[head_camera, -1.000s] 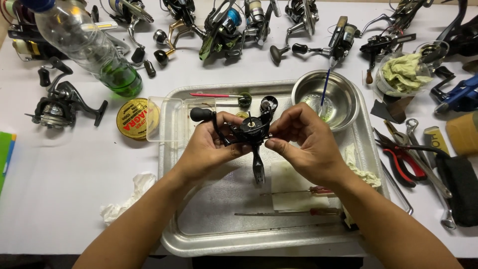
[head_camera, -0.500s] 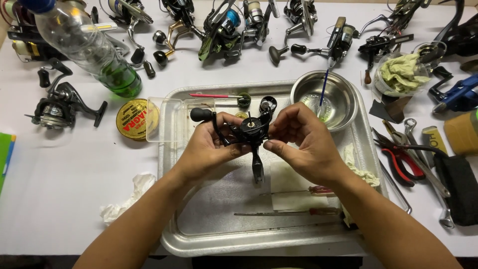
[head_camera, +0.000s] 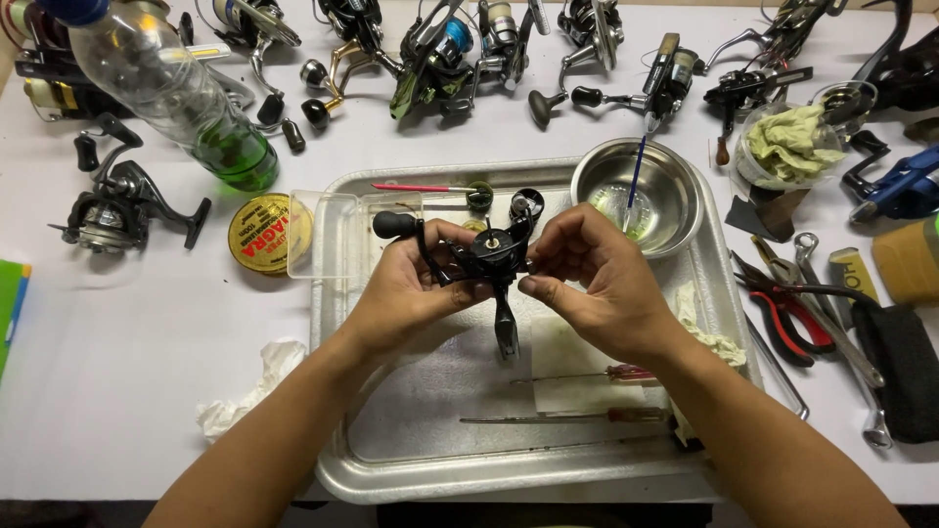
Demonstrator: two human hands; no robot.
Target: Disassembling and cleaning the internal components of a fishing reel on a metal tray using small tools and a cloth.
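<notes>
Left hand (head_camera: 416,288) closed around the black spinning reel (head_camera: 486,259), thumb and fingers clamping the body from its nine o'clock side, crank knob jutting out toward ten o'clock. Right hand (head_camera: 597,279) pinching at the reel's three o'clock flank, fingertips curled onto a small part there; too small to tell whether a screw or a cover plate. Reel held raised above the middle of the metal tray (head_camera: 430,469), foot stem hanging toward six o'clock. Judged as mid-disassembly or servicing of the reel body: a side fitting being worked loose or seated by finger. Next move, by that reading, calling for a steady left-hand grip and a fine twist or pull from the right fingertips, with care not to drop the small piece into the tray. At two o'clock from the hands, a steel bowl (head_camera: 675,200) with a thin blue-handled tool (head_camera: 637,171) leaning in it. At six o'clock, two slim screwdrivers (head_camera: 587,376) lying on the tray by a paper square. At ten o'clock, a clear plastic box (head_camera: 337,235) and a yellow line spool (head_camera: 264,233); farther out, a plastic bottle (head_camera: 166,83) with green liquid. At three o'clock, red-handled pliers (head_camera: 787,318) on the white table (head_camera: 127,362). Along twelve o'clock, a row of other reels (head_camera: 460,49).
</notes>
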